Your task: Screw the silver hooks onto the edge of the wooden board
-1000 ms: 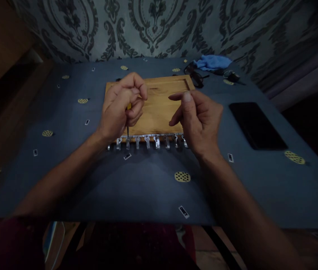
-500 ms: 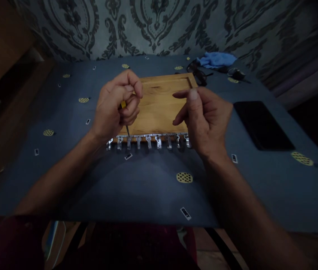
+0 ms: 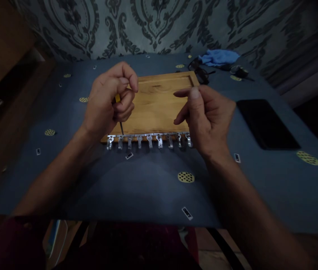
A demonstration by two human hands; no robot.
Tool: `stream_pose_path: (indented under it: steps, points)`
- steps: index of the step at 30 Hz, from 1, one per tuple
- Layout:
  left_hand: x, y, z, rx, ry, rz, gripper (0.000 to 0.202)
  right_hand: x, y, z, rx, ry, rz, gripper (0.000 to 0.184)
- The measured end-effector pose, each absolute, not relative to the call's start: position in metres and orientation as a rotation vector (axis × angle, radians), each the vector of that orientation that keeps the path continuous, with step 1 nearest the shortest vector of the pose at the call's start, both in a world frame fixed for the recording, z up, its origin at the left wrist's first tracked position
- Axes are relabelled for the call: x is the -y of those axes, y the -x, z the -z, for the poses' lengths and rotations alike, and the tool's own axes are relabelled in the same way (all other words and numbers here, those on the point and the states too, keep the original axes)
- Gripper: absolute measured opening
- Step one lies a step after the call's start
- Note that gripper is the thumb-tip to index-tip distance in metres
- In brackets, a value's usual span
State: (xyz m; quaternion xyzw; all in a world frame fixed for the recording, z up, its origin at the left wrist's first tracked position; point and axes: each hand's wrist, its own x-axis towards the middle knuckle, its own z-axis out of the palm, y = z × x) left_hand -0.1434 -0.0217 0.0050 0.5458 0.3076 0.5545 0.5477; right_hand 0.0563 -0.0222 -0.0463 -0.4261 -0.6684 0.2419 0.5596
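Observation:
My left hand (image 3: 111, 95) is closed around a small screwdriver (image 3: 117, 98); a bit of yellow handle shows between the fingers. Its thin metal shaft points down to the near edge of a wooden board (image 3: 153, 108) with a raised rim. Along that edge runs a metal strip with several silver hooks (image 3: 149, 140) hanging toward me. The screwdriver tip is at the strip near the left-hand hooks; whether it touches a screw I cannot tell. Over the board's right side hovers my right hand (image 3: 208, 116), fingers bent but apart, with nothing visible in them.
A black phone (image 3: 268, 123) lies to the right on the blue patterned tablecloth (image 3: 147, 187). Behind the board are dark sunglasses (image 3: 202, 73), a blue cloth (image 3: 220, 57) and a small dark bunch of items (image 3: 239, 71), perhaps keys. Patterned fabric rises behind the table.
My left hand has moved left and slightly up with the screwdriver, its tip shifting left along the hook strip. My right hand keeps nearly the same pose.

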Motion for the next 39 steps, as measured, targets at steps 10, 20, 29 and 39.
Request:
stream_pose_path:
  steps: [10,20,29,39]
  points:
    - [0.02,0.145,-0.003,-0.754,-1.337,-1.233,0.013,0.021,-0.057,0.047,1.584,0.985,-0.529,0.041]
    - [0.021,0.142,0.002,-0.719,-1.297,-1.336,0.012,0.02,-0.057,0.048,1.59,1.0,-0.546,0.04]
    - [0.026,0.134,0.006,-0.666,-1.229,-1.386,0.017,0.021,-0.056,0.047,1.571,1.01,-0.559,0.045]
    - [0.024,0.134,0.01,-0.619,-1.261,-1.38,0.017,0.023,-0.056,0.045,1.576,1.044,-0.574,0.044]
